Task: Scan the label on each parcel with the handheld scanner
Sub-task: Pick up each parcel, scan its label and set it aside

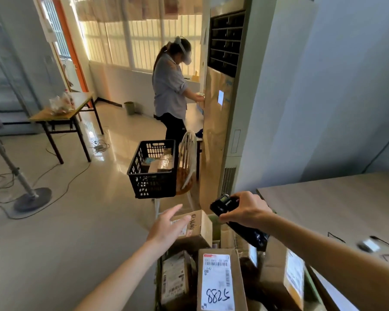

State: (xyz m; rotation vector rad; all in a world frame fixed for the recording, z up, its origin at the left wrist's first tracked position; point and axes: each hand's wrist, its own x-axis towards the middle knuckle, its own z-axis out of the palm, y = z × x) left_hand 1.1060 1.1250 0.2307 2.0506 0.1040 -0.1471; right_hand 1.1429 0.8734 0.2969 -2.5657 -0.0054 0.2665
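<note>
Right hand (pixel 245 212): clamped round the handheld scanner (pixel 225 204); its head points down-left toward the left hand.
Left hand (pixel 166 227): fingers straight, holding nothing; fingertips resting on or just above the far parcel (pixel 200 230); contact uncertain.
Parcels: far parcel under the left hand; parcel marked 8825 (pixel 218 281) nearer the body, below both hands.
Risk: the far parcel's label partly covered by the left hand; a misread or an adjacent label scanned twice seems likely.

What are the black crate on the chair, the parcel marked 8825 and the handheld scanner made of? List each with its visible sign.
Black crate: looks like moulded plastic, matt, with a lattice of slotted walls.
Parcel marked 8825: brown corrugated cardboard by its dull tan faces and folded edges; a white paper label is stuck on top.
Handheld scanner, gripped by the right hand: probably hard black plastic, slightly glossy, with a small screen.
</note>
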